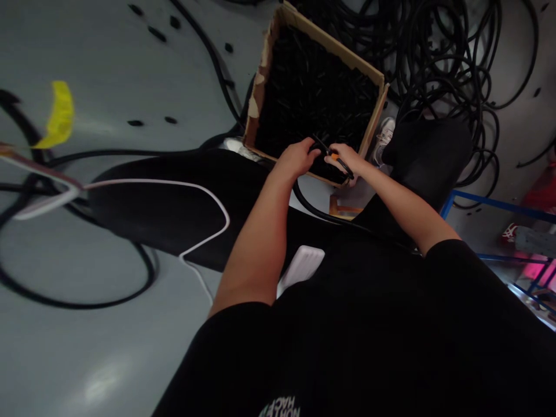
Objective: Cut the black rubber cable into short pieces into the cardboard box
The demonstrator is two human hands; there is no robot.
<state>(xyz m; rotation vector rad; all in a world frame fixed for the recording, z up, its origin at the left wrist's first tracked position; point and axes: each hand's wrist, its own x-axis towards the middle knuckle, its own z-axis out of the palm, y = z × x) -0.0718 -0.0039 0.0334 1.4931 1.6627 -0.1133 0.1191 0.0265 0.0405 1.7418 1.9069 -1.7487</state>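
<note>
Over the near edge of a cardboard box [257,92] full of short black pieces [317,87], both my hands are close together. My left hand [299,156] has its fingers closed around the end of a black hose [309,207], which runs down between my legs. My right hand [345,159] grips a cutting tool [334,156] with orange and black handles. The tool's dark tip points toward my left hand, close to its fingertips. Whether the tip touches the hose cannot be made out.
Coiled black hose [456,75] lies beyond the box at the upper right. A blue metal frame [499,205] stands at the right. A white cable [174,183] crosses my leg, and loose black pieces [157,33] dot the floor.
</note>
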